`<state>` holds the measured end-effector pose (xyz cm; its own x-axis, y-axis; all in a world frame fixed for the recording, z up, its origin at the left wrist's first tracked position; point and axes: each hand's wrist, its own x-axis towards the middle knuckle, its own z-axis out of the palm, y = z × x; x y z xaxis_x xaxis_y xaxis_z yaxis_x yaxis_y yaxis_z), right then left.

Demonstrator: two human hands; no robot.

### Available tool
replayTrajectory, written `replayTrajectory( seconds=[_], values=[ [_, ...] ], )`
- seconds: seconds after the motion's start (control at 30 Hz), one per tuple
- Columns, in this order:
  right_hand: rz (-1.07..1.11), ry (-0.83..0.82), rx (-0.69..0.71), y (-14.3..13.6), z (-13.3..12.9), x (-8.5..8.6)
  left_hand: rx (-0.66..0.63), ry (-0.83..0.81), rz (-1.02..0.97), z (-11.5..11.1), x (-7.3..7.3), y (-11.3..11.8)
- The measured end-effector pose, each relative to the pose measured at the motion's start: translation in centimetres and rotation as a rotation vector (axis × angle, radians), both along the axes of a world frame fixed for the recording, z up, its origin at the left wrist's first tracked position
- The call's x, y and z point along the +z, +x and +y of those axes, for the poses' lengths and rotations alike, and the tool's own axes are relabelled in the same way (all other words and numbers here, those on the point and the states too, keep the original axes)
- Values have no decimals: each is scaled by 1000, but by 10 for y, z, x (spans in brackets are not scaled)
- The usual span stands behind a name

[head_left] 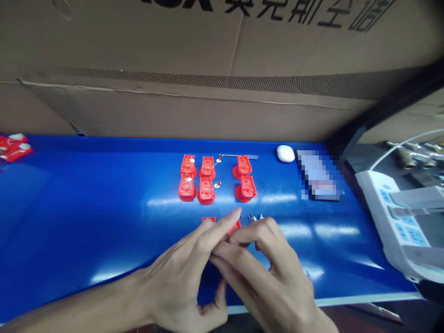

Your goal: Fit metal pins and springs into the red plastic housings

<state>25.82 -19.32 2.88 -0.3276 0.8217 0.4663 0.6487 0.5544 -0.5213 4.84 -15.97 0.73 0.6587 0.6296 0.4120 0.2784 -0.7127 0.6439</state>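
My left hand (pixel 183 273) reaches in from the lower left, palm turned inward, its fingers pointing up and right and pressed against my right hand (pixel 267 273). The fingers of my right hand are curled and pinched together at the meeting point; whatever lies between them is hidden. Just beyond the fingertips a red part (pixel 235 227) shows, partly covered, and I cannot tell whether it is held. Another red piece (pixel 208 219) peeks out behind my left fingers. Small metal pieces (pixel 252 218) lie past my right knuckles on the blue table (pixel 114 222).
Red housings (pixel 206 190) stand in two rows, some with small white-tipped parts. Behind them lies a thin rod (pixel 232 156). A white case (pixel 286 153), a phone (pixel 319 175) and a power strip (pixel 405 222) are to the right; red parts (pixel 14 147) sit far left. Cardboard (pixel 173 111) walls the back.
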Motion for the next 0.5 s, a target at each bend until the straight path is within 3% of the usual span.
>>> replayTrajectory(
  seconds=[0.2, 0.33, 0.5],
  values=[
    [24, -7, 38, -3, -1, -4, -26, 56, 34, -2, 0, -1],
    [97, -29, 67, 6, 2, 4, -31, 78, -61, 15, 2, -4],
    [238, -49, -41, 23, 3, 14, 121, 281, 226, 38, 3, -11]
  ],
)
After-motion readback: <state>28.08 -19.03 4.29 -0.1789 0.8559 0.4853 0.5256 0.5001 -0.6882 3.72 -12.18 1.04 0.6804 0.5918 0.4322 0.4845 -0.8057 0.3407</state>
